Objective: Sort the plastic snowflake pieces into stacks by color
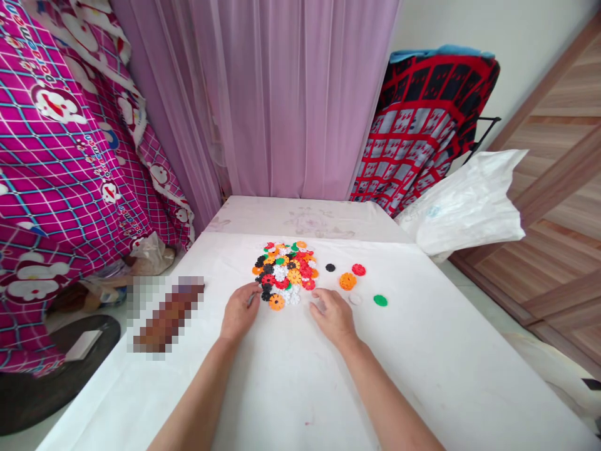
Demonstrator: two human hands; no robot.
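Note:
A heap of flower-shaped plastic discs (286, 269) in red, orange, black, white and green lies on the white-covered table (282, 388). My left hand (241, 311) rests at the heap's near left edge, its fingers loosely curved and apart, with nothing seen in them. Across from it, my right hand (334, 315) is at the near right edge, thumb and fingers apart and no disc visible between them. Right of the heap lie a black disc (330, 267), a red disc (359, 269), orange discs (347, 281) that look stacked, a white disc (355, 300) and a green disc (380, 300).
A blurred-out brownish item (169, 316) lies on the table's left side. Purple curtains (300, 100) hang behind the table. To the right are a white plastic bag (469, 203) and a red-and-black patterned cloth (422, 125); a pink patterned cloth (70, 188) hangs at left.

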